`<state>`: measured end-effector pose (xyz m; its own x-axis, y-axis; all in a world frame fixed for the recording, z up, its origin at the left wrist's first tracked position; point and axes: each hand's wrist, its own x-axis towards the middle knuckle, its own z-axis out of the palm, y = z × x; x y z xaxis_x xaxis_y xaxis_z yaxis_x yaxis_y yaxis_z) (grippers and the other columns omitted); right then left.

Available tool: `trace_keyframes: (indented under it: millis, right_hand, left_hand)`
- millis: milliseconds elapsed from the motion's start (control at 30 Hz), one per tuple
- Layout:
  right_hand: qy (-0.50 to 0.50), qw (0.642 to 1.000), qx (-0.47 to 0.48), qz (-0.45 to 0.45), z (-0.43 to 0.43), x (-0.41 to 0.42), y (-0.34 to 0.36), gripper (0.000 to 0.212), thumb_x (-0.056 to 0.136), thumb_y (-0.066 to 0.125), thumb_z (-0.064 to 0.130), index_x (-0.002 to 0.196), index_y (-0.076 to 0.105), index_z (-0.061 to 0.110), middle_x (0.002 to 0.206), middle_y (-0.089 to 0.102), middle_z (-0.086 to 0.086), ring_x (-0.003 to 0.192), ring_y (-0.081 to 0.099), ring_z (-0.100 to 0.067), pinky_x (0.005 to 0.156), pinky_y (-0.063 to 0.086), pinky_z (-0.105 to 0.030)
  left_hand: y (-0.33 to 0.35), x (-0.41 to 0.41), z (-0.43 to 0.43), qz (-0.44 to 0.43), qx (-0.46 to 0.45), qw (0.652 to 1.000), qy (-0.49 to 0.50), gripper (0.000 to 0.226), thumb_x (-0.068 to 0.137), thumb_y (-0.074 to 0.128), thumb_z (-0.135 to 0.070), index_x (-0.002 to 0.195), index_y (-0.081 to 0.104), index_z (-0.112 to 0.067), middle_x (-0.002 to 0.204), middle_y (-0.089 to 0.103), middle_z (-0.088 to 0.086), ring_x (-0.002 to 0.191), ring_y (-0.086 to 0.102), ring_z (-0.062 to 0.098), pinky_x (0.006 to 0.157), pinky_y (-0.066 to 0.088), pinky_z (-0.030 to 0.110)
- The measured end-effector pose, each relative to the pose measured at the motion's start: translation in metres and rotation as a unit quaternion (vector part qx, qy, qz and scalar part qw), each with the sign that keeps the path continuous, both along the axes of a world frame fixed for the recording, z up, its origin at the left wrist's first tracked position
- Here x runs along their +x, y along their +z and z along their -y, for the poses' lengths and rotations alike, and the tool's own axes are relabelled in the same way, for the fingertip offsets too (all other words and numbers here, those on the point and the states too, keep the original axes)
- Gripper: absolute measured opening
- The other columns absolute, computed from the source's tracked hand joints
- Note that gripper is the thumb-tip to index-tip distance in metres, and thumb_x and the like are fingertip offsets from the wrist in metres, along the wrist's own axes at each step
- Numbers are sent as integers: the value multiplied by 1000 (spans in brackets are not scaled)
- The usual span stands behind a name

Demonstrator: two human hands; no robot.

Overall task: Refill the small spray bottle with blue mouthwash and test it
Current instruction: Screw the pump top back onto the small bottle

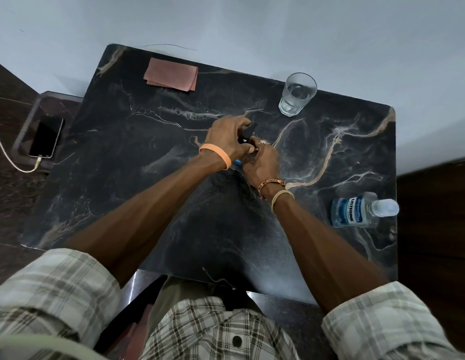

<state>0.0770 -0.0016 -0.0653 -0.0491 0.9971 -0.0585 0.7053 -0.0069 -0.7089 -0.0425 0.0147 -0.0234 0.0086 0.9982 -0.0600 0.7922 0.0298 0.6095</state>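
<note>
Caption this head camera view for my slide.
Left hand and right hand hold the small spray bottle; mouthwash bottle sits aside.

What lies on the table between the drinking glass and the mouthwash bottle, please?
Nothing: in the head view, the table between the glass and the mouthwash bottle shows only bare dark marble.

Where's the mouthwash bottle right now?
In the head view, the mouthwash bottle sits by the table's right edge. It is right of the right hand, clear of it, and nearer the person than the glass.
</note>
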Motion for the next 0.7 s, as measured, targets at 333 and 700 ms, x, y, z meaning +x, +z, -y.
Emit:
trace_keyframes:
  millis: [333, 700]
  right_hand:
    - [9, 1000, 5, 14, -2, 2, 0, 18, 77, 67, 19, 95, 68, 18, 86, 70, -4, 74, 63, -20, 60, 48, -29]
    - [3, 1000, 1, 5, -2, 1, -1, 23, 75, 69, 16, 98, 69, 19, 88, 71, -3, 75, 65, -19, 62, 52, -30]
  left_hand:
    - [-1, -2, 0, 23, -7, 1000, -18, 37, 67, 87, -24, 100, 71, -20, 95, 73, -2, 82, 64, 13, 83, 54, 29]
    - [-9, -4, 0, 51, -8, 999, -12, 44, 68, 86, -20, 109, 70, -20, 102, 69, 1, 87, 64, 14, 83, 53, 24]
